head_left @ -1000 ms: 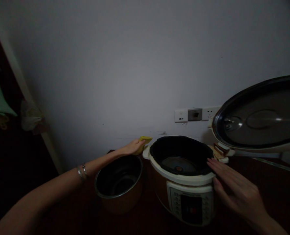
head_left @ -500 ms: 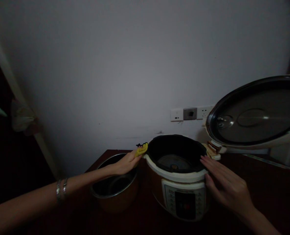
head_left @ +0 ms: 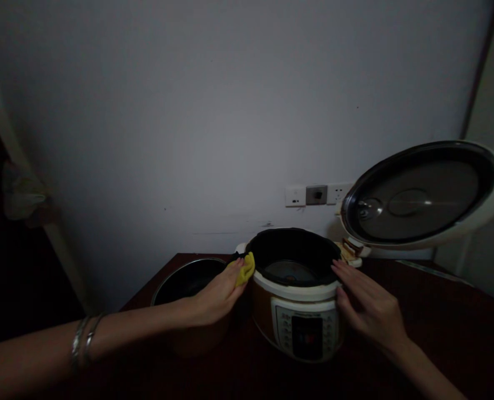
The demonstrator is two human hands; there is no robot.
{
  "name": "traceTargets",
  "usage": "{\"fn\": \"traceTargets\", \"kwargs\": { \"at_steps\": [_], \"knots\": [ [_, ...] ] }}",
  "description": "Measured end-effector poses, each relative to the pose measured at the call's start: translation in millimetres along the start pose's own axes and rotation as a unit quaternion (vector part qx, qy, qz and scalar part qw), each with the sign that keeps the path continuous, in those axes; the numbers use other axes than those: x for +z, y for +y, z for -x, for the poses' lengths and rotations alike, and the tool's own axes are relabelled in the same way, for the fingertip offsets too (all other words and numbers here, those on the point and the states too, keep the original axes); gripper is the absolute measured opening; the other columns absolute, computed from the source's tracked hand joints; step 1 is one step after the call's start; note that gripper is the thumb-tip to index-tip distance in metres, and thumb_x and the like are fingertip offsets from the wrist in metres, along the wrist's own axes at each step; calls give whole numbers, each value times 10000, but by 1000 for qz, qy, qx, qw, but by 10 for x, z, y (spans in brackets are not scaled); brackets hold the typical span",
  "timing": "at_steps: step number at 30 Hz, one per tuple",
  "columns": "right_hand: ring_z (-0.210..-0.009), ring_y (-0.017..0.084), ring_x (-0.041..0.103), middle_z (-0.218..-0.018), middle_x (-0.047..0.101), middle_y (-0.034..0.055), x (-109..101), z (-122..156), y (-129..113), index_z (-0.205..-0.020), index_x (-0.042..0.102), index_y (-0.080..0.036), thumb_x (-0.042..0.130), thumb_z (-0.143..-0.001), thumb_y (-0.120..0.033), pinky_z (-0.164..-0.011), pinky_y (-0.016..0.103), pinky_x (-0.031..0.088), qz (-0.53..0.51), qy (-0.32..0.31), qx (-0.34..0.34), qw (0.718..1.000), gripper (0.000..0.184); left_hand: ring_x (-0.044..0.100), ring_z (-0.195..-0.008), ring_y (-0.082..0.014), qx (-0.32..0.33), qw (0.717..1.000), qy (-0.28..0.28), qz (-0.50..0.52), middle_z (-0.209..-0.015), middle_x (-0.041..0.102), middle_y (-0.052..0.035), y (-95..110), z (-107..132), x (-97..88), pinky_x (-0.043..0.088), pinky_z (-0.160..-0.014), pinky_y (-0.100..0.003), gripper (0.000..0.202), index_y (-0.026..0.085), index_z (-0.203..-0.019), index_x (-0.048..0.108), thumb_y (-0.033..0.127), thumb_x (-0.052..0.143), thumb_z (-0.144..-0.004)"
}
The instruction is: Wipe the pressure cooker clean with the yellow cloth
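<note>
The left hand [head_left: 215, 297], gripping a yellow cloth [head_left: 245, 270], could knock the pot [head_left: 182, 284] off the counter [head_left: 424, 300]'s left edge; the right hand [head_left: 372, 305], apparently unclenched, braces the cooker [head_left: 286, 290].

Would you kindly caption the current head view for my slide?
Left hand holding a yellow cloth at an open electric pressure cooker.

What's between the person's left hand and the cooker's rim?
In the head view, a yellow cloth, held in the left hand and apparently touching the cooker's white rim.
</note>
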State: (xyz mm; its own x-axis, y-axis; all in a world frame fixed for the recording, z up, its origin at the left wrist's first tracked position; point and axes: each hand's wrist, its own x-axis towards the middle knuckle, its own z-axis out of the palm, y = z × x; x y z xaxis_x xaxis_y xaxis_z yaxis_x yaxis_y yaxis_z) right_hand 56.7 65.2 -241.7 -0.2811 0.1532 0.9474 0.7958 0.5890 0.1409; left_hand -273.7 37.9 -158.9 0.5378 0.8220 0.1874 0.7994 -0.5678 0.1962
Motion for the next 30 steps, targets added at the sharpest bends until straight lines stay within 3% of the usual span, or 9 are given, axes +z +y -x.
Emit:
{"fn": "traceTargets", "kwargs": {
  "at_steps": [5,10,13,17,20,23,25,28,30],
  "knots": [
    [-1064,258,635,-1151,657,179,-50,-83,-58,-1156,618,-79,502,-853,-193,-904,409,533,27,-18,15,999,344,255,-1383,-290,25,987,-46,-154,-1473,299,-239,368,54,48,276,-1127,-448,592,-24,-1385,336,250,362,-861],
    [-994,259,668,-1080,691,168,-139,-214,-97,-1013,703,-94,470,-876,-244,-897,414,538,32,-78,59,995,310,485,-1247,-332,76,969,-30,-232,-1340,482,-288,753,4,-37,420,-1016,-470,510,-34,-1282,460,244,377,-864],
    [-1046,265,645,-1146,665,161,-219,-345,-77,-1010,715,-128,460,-883,-285,-936,434,508,-13,-110,125,986,325,645,-1000,-312,121,975,-9,-188,-1095,659,-228,984,-95,-242,515,-849,-464,395,47,-1115,579,276,349,-890],
    [-1137,260,589,-1223,628,137,-428,-686,-25,-1139,662,-165,476,-892,-381,-1005,457,436,-160,-107,248,950,377,656,-724,-241,100,994,-37,-28,-813,685,-128,1183,-322,-544,516,-688,-382,347,106,-899,632,311,352,-906],
    [-1193,259,543,-1285,591,111,-650,-992,-4,-1249,584,-207,554,-845,-471,-1024,460,405,-356,-169,313,864,483,636,-763,-185,157,968,-93,170,-887,689,-75,1234,-507,-622,494,-680,-302,329,134,-984,631,321,368,-923],
    [-1226,257,510,-1347,536,113,-854,-1167,-44,-1335,486,-216,684,-736,-498,-1012,433,413,-546,-319,303,713,692,618,-794,-153,179,931,-133,288,-943,688,-48,1282,-619,-558,477,-692,-272,324,162,-1056,633,332,390,-924],
    [-1133,250,575,-1252,603,109,-939,-1165,-122,-1294,515,-202,759,-659,-471,-958,421,457,-591,-404,305,628,731,604,-776,-140,188,929,-118,295,-932,686,-39,1337,-638,-483,462,-679,-256,319,167,-1068,644,328,417,-912],
    [-948,213,647,-1044,677,74,-965,-1016,-294,-1128,607,-163,810,-603,-385,-866,388,506,-603,-455,338,561,605,557,-664,-112,210,945,-76,239,-798,668,-13,1437,-608,-382,417,-599,-220,282,150,-979,677,307,466,-880],
    [-897,187,653,-987,680,52,-933,-873,-411,-1050,626,-161,816,-593,-325,-838,348,513,-610,-441,360,551,521,491,-556,-87,227,955,-60,182,-659,613,13,1500,-573,-341,364,-526,-206,245,142,-852,685,293,492,-859]
  ]
}}
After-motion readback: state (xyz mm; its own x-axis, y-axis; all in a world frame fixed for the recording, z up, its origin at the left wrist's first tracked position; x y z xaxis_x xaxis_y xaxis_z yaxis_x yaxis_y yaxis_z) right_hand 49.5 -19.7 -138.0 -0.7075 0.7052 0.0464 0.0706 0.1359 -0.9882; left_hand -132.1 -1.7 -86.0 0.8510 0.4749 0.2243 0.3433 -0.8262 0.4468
